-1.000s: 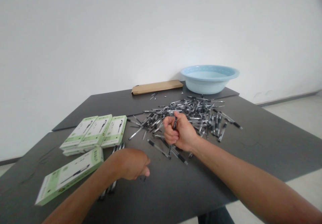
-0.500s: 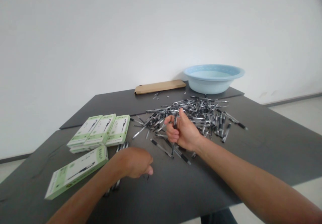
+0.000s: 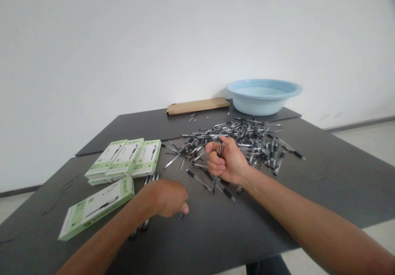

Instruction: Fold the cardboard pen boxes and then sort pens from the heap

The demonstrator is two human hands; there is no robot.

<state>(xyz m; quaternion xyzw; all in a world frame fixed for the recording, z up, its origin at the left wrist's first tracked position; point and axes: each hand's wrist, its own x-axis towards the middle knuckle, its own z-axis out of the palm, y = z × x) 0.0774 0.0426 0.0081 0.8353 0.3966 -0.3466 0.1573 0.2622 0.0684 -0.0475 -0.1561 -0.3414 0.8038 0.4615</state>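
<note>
My right hand (image 3: 228, 162) is closed around a black pen (image 3: 220, 149), held nearly upright in front of a large heap of clear and black pens (image 3: 247, 137). My left hand (image 3: 169, 199) is curled low over the table, its palm and most fingers out of sight. A small dark bit (image 3: 180, 215) shows under its fingertips, too small to name. Beneath that wrist lies a row of pens (image 3: 143, 225), partly covered by the forearm. To the left, a white-and-green pen box (image 3: 97, 209) lies aslant beside that row.
Several similar pen boxes (image 3: 125, 157) are stacked behind the slanted one. A flat brown cardboard piece (image 3: 197, 106) and a light blue basin (image 3: 263, 102) stand along the back by the wall. Small loose parts (image 3: 207, 117) lie near the cardboard on the dark table (image 3: 333, 172).
The pen in my right hand now shows more of its upper end above the fingers, as the thumb has shifted. My left hand has barely moved. The whole view has shifted slightly.
</note>
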